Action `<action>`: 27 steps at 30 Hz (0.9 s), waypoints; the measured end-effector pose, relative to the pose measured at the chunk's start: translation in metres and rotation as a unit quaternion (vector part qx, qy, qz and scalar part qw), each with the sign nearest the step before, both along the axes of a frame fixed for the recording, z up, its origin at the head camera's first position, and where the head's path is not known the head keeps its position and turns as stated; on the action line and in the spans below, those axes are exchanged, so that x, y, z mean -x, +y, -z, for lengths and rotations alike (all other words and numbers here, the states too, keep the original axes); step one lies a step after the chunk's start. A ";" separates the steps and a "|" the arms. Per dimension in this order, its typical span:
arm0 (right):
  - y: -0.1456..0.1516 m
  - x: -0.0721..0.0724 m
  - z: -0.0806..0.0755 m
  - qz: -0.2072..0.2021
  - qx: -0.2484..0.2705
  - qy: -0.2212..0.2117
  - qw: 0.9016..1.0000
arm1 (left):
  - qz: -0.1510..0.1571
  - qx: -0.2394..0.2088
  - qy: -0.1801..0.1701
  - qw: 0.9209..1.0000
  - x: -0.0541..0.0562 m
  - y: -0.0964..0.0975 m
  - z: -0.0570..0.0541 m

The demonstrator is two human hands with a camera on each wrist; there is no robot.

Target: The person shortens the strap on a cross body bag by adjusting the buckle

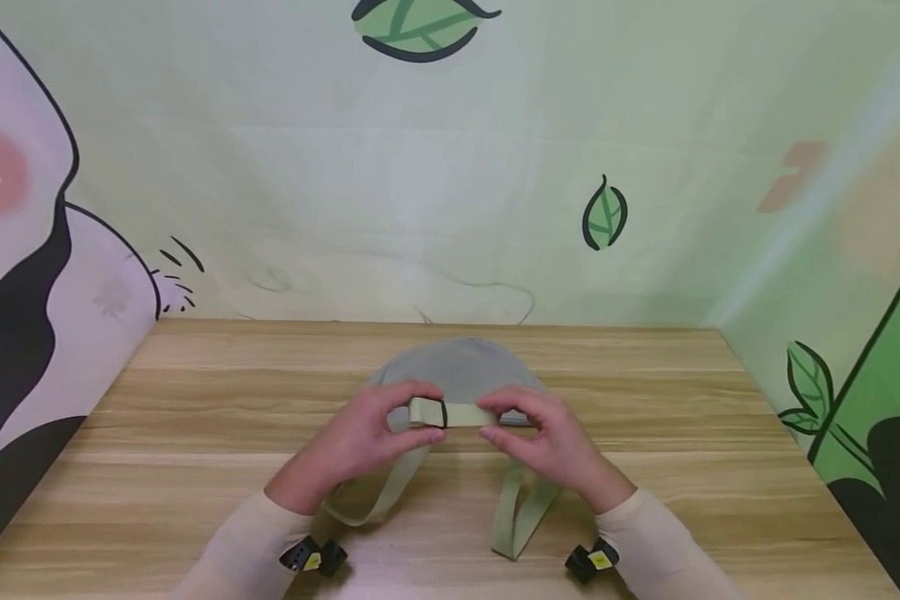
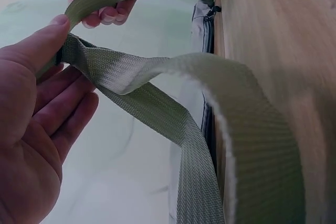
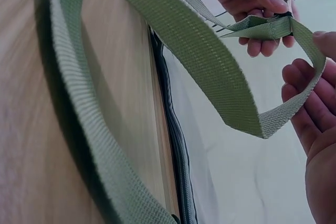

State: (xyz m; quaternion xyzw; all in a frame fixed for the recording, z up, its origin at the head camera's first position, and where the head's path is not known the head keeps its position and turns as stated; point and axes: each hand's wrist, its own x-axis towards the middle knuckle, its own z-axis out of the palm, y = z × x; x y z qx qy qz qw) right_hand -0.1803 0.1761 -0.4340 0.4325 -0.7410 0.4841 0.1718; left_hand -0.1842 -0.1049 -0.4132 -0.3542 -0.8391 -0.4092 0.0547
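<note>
A grey bag (image 1: 468, 367) with a rounded top lies on the wooden table, and its pale green webbing strap (image 1: 465, 415) is raised in front of it. At the strap's dark buckle (image 1: 444, 414), my left hand (image 1: 371, 429) pinches the webbing between thumb and fingers. Farther along the strap, my right hand (image 1: 547, 437) pinches it with thumb and fingertips. Loops of strap hang below both hands; the right wrist view shows one wide loop (image 3: 178, 35) close up. A dark zipper (image 3: 176, 135) runs along the bag's edge.
The wooden table (image 1: 195, 375) stretches out on both sides of the bag. Behind it stands a pale green backdrop (image 1: 307, 192) printed with leaves and cartoon figures. A small black device sits on each wrist.
</note>
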 end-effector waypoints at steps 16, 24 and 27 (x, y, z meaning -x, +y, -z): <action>-0.005 0.002 -0.001 0.001 -0.003 0.015 1.000 | 0.018 -0.024 0.001 1.000 0.002 0.000 0.003; -0.010 0.002 -0.001 -0.001 -0.011 0.044 0.999 | 0.022 -0.018 -0.001 1.000 0.002 0.001 0.003; -0.011 0.002 -0.002 0.001 -0.013 0.062 0.998 | 0.019 -0.013 0.002 1.000 0.001 0.002 0.002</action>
